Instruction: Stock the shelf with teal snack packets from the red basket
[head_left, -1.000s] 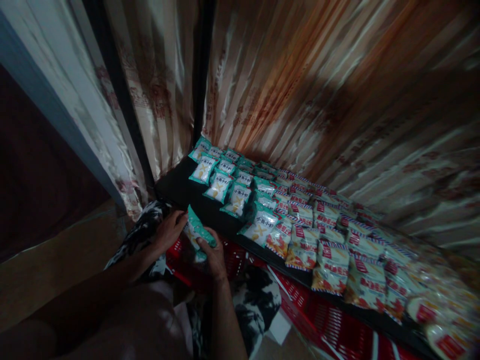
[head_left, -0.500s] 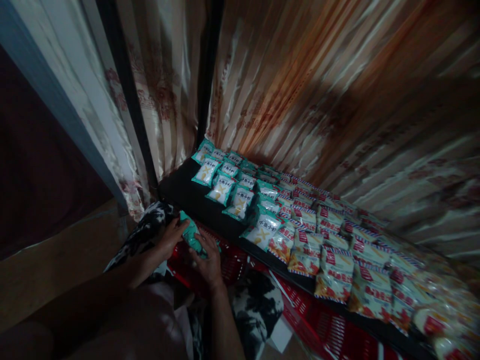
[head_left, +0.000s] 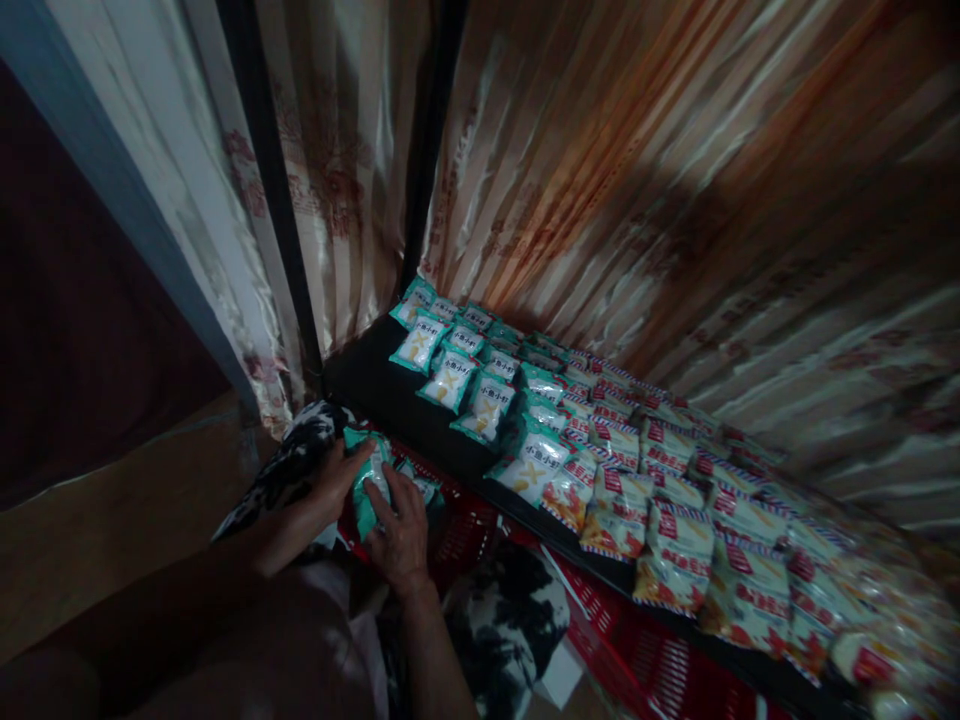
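Packet of glossy teal and white film [head_left: 379,458]: located between the two hands, above the red perforated plastic basket [head_left: 463,530], left and near in the scene. Left hand [head_left: 335,483]: grip closed on the packet's left side; fingers underneath hidden. Right hand [head_left: 402,530]: grip partly open, fingers spread over the packet's face; whether it bears any weight cannot be told.

Principal risk, as judged: slick film may slide if the left grip slackens, dropping the packet into the basket. Uneven finger pressure could crease the film, crush the contents or strain a seam. A second teal packet [head_left: 427,490], just beside the right hand, could be snagged or nudged by those fingers.

Farther out, teal and white packets [head_left: 448,380] lie in overlapping rows on the black flat surface [head_left: 367,372]. White film packets with red lettering [head_left: 675,555] sit to the right, at the near edge; a brushing forearm could tip one off. Dim light raises the chance of misjudged contact.
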